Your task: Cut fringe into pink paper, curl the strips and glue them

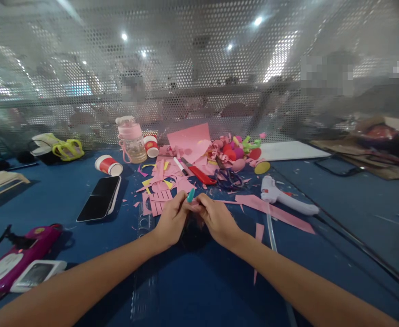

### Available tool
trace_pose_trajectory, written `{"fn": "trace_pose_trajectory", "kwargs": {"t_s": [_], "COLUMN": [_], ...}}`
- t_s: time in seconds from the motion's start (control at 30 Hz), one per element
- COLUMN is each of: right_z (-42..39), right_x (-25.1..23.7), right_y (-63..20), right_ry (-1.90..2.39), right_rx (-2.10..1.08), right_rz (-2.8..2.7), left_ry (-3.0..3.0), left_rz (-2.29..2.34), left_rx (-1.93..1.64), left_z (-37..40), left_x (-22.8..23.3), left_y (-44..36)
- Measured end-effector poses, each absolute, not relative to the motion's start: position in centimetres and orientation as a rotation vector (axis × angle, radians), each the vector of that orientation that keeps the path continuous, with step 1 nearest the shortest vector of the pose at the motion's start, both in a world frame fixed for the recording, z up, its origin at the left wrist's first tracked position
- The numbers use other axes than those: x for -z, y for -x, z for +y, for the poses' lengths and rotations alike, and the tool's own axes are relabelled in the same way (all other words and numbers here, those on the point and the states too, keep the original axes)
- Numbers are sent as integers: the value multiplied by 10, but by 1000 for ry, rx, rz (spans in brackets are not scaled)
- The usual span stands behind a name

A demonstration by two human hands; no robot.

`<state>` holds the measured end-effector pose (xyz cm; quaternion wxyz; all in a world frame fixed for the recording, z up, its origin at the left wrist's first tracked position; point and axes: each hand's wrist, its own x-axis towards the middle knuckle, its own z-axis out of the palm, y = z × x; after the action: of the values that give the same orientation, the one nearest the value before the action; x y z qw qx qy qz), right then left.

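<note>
My left hand [171, 220] and my right hand [216, 219] meet over the blue table [83, 181], fingertips pinched together. Between them they grip a small teal-tipped pen or stick [190, 195] with a bit of pink paper [193, 205] against it; which hand holds which I cannot tell. Fringed pink paper pieces [158, 202] lie just left of my fingers. A long pink paper strip [274, 212] lies to the right.
Nearby are a white glue gun [286, 196], purple scissors [229, 178], a red cutter [201, 174], a black phone [100, 197], paper cups [108, 165], a pink bottle [131, 140], a clear ruler [145, 254], pink crafts [235, 150], a magenta device [15, 259]. A perforated screen stands behind.
</note>
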<state>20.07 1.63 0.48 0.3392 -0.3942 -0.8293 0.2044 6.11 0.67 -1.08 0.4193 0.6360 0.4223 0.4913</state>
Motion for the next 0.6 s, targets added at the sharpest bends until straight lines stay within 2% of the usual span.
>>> {"fn": "trace_pose_trajectory", "kwargs": {"t_s": [0.6], "right_z": [11], "right_x": [-4], "right_y": [-194], "right_ry": [941], "right_rx": [-1053], "right_rz": [-1791], "left_ry": [-1734], "left_rz": [1112], "left_rx": [-1256], "left_z": [4], "left_x": [3], "left_y": [-61]}}
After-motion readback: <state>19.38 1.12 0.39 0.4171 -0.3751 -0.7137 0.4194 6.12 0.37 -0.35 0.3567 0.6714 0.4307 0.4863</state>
